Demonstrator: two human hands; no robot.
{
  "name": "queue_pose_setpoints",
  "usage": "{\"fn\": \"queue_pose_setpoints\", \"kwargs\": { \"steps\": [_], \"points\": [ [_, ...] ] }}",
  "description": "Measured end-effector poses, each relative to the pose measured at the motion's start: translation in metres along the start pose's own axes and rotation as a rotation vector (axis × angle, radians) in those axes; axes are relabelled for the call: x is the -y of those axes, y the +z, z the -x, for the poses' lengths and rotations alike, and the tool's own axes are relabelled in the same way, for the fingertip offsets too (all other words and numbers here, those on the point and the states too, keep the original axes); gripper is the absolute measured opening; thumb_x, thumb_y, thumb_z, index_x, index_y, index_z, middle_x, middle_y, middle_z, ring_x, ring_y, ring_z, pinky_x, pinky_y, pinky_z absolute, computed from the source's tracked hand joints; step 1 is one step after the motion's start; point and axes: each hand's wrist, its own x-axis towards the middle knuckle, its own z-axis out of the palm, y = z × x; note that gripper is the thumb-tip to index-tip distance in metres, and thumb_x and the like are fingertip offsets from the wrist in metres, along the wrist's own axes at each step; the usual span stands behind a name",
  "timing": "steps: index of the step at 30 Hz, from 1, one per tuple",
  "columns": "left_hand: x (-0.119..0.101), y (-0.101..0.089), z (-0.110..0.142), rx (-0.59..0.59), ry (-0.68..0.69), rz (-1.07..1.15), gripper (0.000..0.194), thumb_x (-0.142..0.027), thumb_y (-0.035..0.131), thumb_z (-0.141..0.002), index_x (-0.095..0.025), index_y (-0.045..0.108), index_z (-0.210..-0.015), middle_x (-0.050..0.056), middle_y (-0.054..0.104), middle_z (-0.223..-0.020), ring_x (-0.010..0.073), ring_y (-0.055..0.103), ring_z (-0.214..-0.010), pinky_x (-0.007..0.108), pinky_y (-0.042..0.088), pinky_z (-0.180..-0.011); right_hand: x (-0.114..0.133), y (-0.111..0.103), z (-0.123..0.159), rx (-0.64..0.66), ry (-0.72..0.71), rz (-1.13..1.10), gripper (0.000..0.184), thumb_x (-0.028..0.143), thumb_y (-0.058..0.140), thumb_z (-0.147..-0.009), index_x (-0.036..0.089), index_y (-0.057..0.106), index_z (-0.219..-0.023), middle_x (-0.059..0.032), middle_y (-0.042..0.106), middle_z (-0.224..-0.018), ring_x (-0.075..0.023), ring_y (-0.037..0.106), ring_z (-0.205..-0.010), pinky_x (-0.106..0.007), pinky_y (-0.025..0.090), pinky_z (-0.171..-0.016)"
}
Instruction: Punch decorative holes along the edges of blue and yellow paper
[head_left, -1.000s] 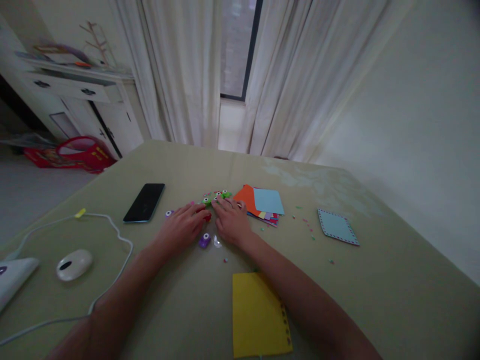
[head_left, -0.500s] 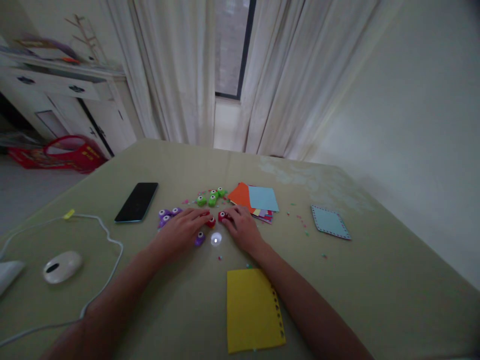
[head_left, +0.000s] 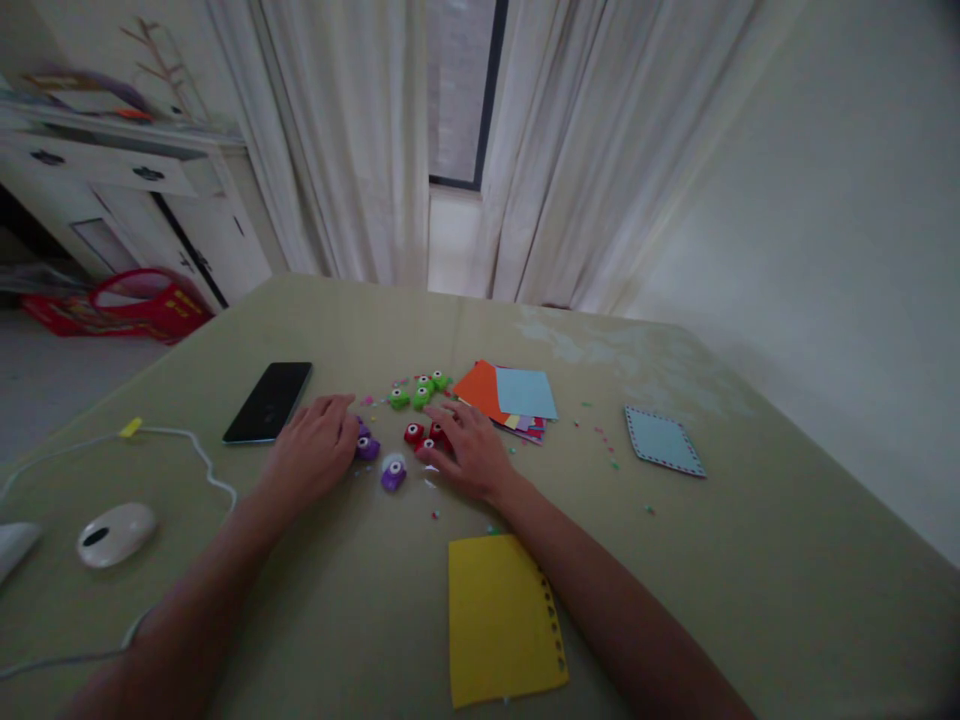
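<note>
I'd nudge gently with fingers low, otherwise the red toys (head_left: 414, 433) mid-table and purple toys (head_left: 367, 447) left of them could roll into the green toys (head_left: 422, 396) just far of the reds. Left hand (head_left: 315, 440): palm down by the purples, can't tell if it's gripping. Right hand (head_left: 469, 452): over the reds, thumb and fingers apart.

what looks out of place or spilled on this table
Tiny pink and green scraps lie strewn between the fanned multicoloured paper sheets and the pale-blue, dark-edged square card; scattered loosely, they look spilled.
</note>
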Motion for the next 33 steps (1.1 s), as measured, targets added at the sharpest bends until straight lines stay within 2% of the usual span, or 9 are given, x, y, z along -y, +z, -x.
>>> {"fn": "queue_pose_setpoints", "kwargs": {
  "steps": [2, 4, 7, 11, 17, 21, 24, 27, 33],
  "points": [
    [0.000, 0.008, 0.000, 0.044, 0.050, 0.040, 0.054, -0.031, 0.028, -0.108, -0.011, 0.069, -0.136, 0.019, 0.072, -0.139, 0.0330, 0.066, -0.131, 0.051, 0.050, -0.116, 0.000, 0.002, -0.002, 0.036, -0.077, 0.038, 0.062, 0.058, 0.066, -0.105, 0.028, 0.056, -0.158, -0.0146, 0.057, -0.158, -0.0339, 0.051, -0.145, -0.055, 0.041, -0.124],
    [-0.003, 0.014, 0.002, 0.065, 0.059, 0.066, 0.055, -0.035, 0.026, -0.111, -0.012, 0.066, -0.142, 0.018, 0.071, -0.142, 0.0312, 0.065, -0.133, 0.049, 0.049, -0.117, 0.001, 0.004, -0.004, 0.068, -0.137, 0.062, 0.059, 0.052, 0.066, -0.106, 0.030, 0.055, -0.160, -0.0135, 0.053, -0.163, -0.0335, 0.049, -0.147, -0.055, 0.039, -0.125],
    [-0.010, 0.016, 0.006, 0.092, 0.055, 0.082, 0.063, -0.055, 0.035, -0.110, -0.014, 0.059, -0.151, 0.018, 0.065, -0.151, 0.0348, 0.063, -0.137, 0.054, 0.048, -0.118, 0.001, 0.005, -0.003, 0.088, -0.177, 0.079, 0.053, 0.047, 0.062, -0.109, 0.033, 0.055, -0.160, -0.0114, 0.050, -0.166, -0.0329, 0.051, -0.146, -0.056, 0.040, -0.124],
    [-0.023, 0.011, 0.015, 0.177, 0.116, 0.005, 0.080, -0.074, 0.060, -0.095, -0.024, 0.056, -0.158, 0.015, 0.048, -0.170, 0.0425, 0.050, -0.149, 0.062, 0.045, -0.118, -0.001, 0.006, -0.003, 0.091, -0.168, 0.069, 0.044, 0.043, 0.061, -0.111, 0.029, 0.062, -0.152, -0.0111, 0.056, -0.161, -0.0307, 0.055, -0.140, -0.052, 0.043, -0.121],
    [-0.033, 0.010, 0.016, 0.165, 0.148, -0.125, 0.050, -0.048, 0.057, -0.100, -0.023, 0.066, -0.143, 0.013, 0.059, -0.160, 0.0403, 0.053, -0.144, 0.060, 0.052, -0.108, -0.003, 0.006, -0.006, 0.085, -0.181, 0.062, 0.030, 0.039, 0.064, -0.109, 0.023, 0.070, -0.134, -0.0100, 0.071, -0.134, -0.0278, 0.062, -0.121, -0.045, 0.050, -0.110],
    [-0.032, 0.012, 0.012, 0.149, 0.146, -0.183, 0.044, -0.048, 0.055, -0.101, -0.024, 0.069, -0.135, 0.011, 0.062, -0.156, 0.0390, 0.056, -0.139, 0.057, 0.053, -0.106, -0.003, 0.006, -0.006, 0.061, -0.189, 0.064, 0.028, 0.039, 0.063, -0.110, 0.023, 0.070, -0.132, -0.0090, 0.072, -0.128, -0.0268, 0.062, -0.117, -0.043, 0.050, -0.107],
    [-0.026, 0.014, 0.007, 0.127, 0.140, -0.178, 0.047, -0.051, 0.053, -0.102, -0.023, 0.069, -0.136, 0.012, 0.062, -0.155, 0.0395, 0.056, -0.138, 0.057, 0.053, -0.106, -0.001, 0.007, -0.006, 0.050, -0.157, 0.064, 0.029, 0.040, 0.061, -0.111, 0.023, 0.070, -0.132, -0.0097, 0.072, -0.127, -0.0268, 0.061, -0.117, -0.044, 0.050, -0.108],
    [-0.018, 0.016, 0.000, 0.108, 0.159, -0.113, 0.056, -0.053, 0.053, -0.101, -0.023, 0.063, -0.147, 0.012, 0.062, -0.155, 0.0391, 0.057, -0.139, 0.056, 0.052, -0.109, 0.000, 0.007, -0.006, 0.048, -0.107, 0.046, 0.030, 0.040, 0.064, -0.109, 0.023, 0.070, -0.133, -0.0108, 0.071, -0.129, -0.0273, 0.061, -0.121, -0.045, 0.048, -0.111],
    [-0.009, 0.013, -0.005, 0.076, 0.190, -0.060, 0.070, -0.062, 0.059, -0.098, -0.023, 0.057, -0.155, 0.015, 0.057, -0.161, 0.0410, 0.056, -0.143, 0.057, 0.046, -0.117, 0.003, 0.003, -0.005, 0.057, -0.025, -0.041, 0.042, 0.045, 0.071, -0.104, 0.022, 0.067, -0.140, -0.0120, 0.070, -0.135, -0.0285, 0.061, -0.127, -0.045, 0.047, -0.115]
  ]
}}
